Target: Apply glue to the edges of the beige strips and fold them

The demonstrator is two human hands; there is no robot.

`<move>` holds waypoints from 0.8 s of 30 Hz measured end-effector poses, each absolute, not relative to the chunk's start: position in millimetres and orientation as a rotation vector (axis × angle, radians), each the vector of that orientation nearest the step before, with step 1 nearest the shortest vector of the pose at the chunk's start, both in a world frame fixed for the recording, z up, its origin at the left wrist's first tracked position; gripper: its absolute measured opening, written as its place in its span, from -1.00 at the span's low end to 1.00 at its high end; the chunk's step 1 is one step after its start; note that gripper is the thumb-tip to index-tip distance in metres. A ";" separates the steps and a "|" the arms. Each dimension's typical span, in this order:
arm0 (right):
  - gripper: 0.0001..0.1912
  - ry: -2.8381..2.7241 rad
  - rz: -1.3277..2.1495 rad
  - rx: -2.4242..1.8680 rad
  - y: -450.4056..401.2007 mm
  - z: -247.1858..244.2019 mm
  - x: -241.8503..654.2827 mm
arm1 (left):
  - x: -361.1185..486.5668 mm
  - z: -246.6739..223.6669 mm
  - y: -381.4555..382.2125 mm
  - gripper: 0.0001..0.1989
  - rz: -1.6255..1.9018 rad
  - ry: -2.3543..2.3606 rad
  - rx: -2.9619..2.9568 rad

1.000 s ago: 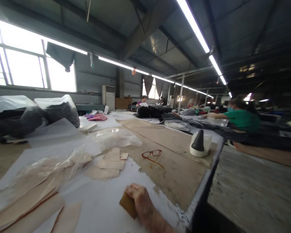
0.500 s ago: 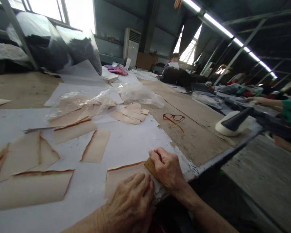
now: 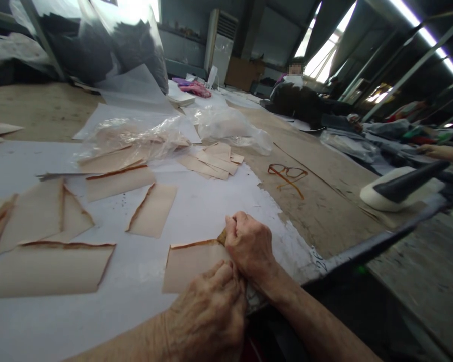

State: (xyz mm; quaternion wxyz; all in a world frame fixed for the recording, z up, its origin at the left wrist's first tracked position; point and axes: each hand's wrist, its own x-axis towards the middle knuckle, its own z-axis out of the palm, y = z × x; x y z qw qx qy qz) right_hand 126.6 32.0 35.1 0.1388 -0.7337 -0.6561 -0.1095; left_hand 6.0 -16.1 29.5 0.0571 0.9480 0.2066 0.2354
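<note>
A beige leather-like piece (image 3: pixel 191 264), with a brown-stained strip along its far edge, lies flat on white paper near the table's front. My left hand (image 3: pixel 211 311) rests over its near right part, fingers curled and bunched at the piece; the fingertips are partly hidden. My right hand (image 3: pixel 251 249) is closed round a small flat yellowish-brown tool (image 3: pixel 222 237), of which just a corner shows at the far edge of the piece. Both hands almost touch. To the left lie more edge-stained pieces (image 3: pixel 153 211), including a long one (image 3: pixel 56 269).
Plastic film (image 3: pixel 136 138) partly covers other beige pieces, beside a loose fan of cut pieces (image 3: pixel 213 161). Eyeglasses (image 3: pixel 287 173) lie on the brown board. A white object with a black handle (image 3: pixel 396 188) stands near the table edge (image 3: pixel 385 234). A person (image 3: pixel 296 100) sits farther back.
My right hand has turned and shifted slightly away and left along the stained edge, hiding more of the tool. My left fingers have drawn closer together. The head view has tilted.
</note>
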 end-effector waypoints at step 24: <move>-0.71 -1.837 -0.049 -1.923 18.4 48.5 142.8 | 3.9 38.4 -15.2 -0.69 0.645 0.638 2.773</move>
